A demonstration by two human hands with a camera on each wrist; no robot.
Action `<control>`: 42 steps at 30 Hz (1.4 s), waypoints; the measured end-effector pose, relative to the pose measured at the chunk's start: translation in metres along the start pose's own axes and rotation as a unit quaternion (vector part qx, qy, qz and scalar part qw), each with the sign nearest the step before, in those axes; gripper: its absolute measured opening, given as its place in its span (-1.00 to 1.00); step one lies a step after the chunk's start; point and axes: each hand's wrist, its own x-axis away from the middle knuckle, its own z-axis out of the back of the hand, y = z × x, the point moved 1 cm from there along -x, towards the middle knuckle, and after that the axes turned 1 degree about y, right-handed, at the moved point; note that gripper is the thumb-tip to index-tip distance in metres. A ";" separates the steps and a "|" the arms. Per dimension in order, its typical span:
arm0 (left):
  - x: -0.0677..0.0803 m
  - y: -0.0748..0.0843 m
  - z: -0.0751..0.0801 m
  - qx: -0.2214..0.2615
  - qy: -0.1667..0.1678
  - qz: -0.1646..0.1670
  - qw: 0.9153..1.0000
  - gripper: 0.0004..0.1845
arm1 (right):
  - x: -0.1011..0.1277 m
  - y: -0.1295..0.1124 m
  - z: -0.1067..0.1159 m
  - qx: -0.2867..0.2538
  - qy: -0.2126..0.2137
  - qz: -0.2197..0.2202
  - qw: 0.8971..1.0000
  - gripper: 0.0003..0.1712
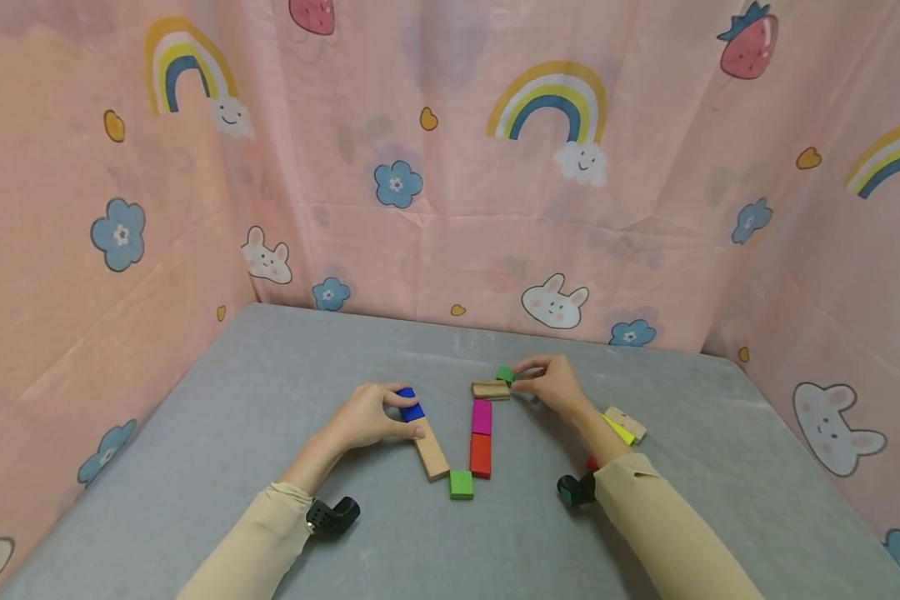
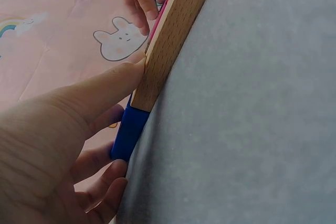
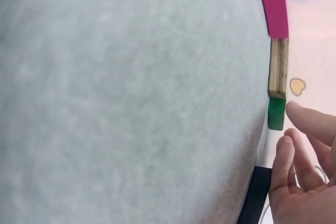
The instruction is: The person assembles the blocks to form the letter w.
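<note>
Between the two hands, on a grey, felt-like worktop (image 1: 270,400), lies a scatter of small painted and bare wooden blocks. The left hand (image 1: 363,419) has its fingers (image 2: 100,90) curled round a glossy blue block (image 1: 411,405), a short rectangular piece that butts end to end against a long plain wooden plank (image 1: 431,450) with visible grain; the thumb presses the plank's side just beyond the blue piece. The right hand (image 1: 551,385) pinches a small dark green cube (image 1: 505,374) between thumb and fingertips (image 3: 310,121), the cube touching the end of a short bare wooden block (image 1: 491,389) that lies crosswise. Just nearer the person than that block run a magenta block (image 1: 482,417) and a red block (image 1: 481,455), end to end, with a lighter green cube (image 1: 461,484) beside the red one's near end. Behind the right wrist lie a yellow piece (image 1: 619,430) and another plain wooden block (image 1: 626,423), touching. Both forearms wear beige sleeves (image 1: 660,517). Pink cloth walls (image 1: 450,208) printed with rainbows, rabbits, blue flowers and strawberries, slightly creased, enclose the worktop on three sides.
</note>
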 end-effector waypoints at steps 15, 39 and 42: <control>0.000 0.004 0.003 0.005 -0.004 -0.007 1.000 -0.39 | -0.008 0.004 -0.007 0.021 0.003 -0.007 1.000 -0.75; 0.001 0.003 0.001 0.008 -0.002 0.002 1.000 -0.39 | 0.004 0.002 0.005 -0.025 0.014 0.029 0.999 -0.77; 0.001 0.003 0.001 0.009 -0.001 0.000 1.000 -0.39 | 0.018 -0.006 0.009 -0.061 -0.008 0.025 0.998 -0.73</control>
